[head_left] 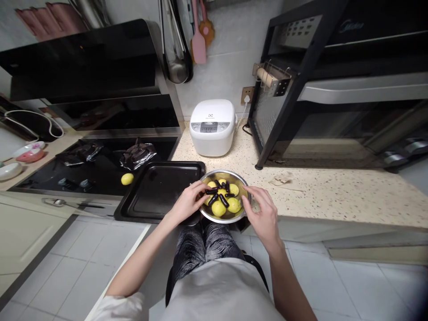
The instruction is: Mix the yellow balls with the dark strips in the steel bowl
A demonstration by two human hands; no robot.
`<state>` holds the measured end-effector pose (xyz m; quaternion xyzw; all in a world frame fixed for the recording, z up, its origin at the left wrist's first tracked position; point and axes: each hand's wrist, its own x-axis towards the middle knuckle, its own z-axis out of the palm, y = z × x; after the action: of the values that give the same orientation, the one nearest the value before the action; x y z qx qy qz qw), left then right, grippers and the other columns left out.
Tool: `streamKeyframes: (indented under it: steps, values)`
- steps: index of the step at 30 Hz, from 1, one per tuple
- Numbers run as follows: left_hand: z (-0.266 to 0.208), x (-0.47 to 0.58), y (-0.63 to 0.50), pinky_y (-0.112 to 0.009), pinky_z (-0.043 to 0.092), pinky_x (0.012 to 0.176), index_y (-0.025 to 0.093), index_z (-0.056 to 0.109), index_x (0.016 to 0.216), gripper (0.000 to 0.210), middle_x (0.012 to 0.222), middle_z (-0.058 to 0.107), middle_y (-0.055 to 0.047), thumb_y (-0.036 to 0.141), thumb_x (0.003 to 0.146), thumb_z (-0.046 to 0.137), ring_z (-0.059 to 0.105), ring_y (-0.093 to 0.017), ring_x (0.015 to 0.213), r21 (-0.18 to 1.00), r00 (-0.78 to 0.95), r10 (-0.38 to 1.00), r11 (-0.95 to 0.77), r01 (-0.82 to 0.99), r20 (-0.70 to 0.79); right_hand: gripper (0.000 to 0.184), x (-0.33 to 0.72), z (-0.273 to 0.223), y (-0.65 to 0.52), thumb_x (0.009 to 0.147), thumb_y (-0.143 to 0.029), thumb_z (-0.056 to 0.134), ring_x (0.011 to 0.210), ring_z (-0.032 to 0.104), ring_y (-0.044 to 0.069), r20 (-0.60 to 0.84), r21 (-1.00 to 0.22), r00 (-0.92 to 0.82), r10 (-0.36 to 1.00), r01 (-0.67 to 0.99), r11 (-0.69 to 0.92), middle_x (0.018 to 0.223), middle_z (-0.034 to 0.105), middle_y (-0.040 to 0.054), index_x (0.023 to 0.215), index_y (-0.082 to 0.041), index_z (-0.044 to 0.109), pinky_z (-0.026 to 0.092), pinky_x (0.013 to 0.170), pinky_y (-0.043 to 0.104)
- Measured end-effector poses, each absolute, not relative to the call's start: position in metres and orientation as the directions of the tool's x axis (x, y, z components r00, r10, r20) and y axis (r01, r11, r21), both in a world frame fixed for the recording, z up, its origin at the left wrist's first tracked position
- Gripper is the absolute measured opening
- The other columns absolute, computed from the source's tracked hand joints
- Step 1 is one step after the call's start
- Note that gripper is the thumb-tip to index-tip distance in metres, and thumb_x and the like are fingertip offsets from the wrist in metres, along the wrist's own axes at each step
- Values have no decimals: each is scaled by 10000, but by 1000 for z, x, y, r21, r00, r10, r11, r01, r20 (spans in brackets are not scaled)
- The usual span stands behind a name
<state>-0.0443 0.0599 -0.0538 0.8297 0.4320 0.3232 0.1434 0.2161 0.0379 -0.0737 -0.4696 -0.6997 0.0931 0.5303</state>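
The left hand (187, 200) pinches a glossy black elongated piece (211, 191) at nine o'clock in the round silver metal bowl (223, 220); the right hand (265, 214) has fingers spread at three. Piece likely light, slippery: grip mid-length.

Left hand (190, 198) curled, grip unclear; right hand (264, 211) loosely spread.

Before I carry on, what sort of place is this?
A kitchen, probably in a home: there's a stove on the left, a white rice cooker on the counter, and a ladle hanging on the wall.
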Motion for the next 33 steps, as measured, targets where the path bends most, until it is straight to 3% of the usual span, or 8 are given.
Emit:
streamKeyframes:
  steps: [7,16,25,33]
  values:
    - [-45,-52,43,-366,591,943,204,706,1159,183,1156,713,-101,230,1025,584,688,-219,1098,486,302,800,-566,666,518,247,220,-76,39,1009,-258,570,1082,687,263,636,-639,17,772,573,513,1123,748,96,1204,-258,720,574,960,459]
    - [-46,-46,-14,-322,594,853,206,728,1111,157,1162,699,-86,201,1010,608,680,-189,1028,579,-145,718,-405,707,680,232,223,-80,42,1004,-275,572,1067,688,265,621,-644,17,783,581,498,1107,746,98,1171,-248,731,568,954,454]
    - [-54,-51,-25,-386,563,985,211,722,1134,199,1194,695,-84,125,989,617,679,-207,1108,534,-136,674,-428,729,726,233,223,-78,37,1005,-295,575,1082,689,266,623,-622,-2,782,605,497,1116,747,98,1169,-249,732,560,975,459]
    - [-64,-45,-25,-380,551,1017,226,696,1199,231,1216,689,-87,138,1019,582,668,-210,1150,527,17,754,-475,705,657,216,220,-73,36,1008,-263,582,1067,687,254,644,-599,-20,764,608,521,1106,743,99,1163,-231,729,559,958,435]
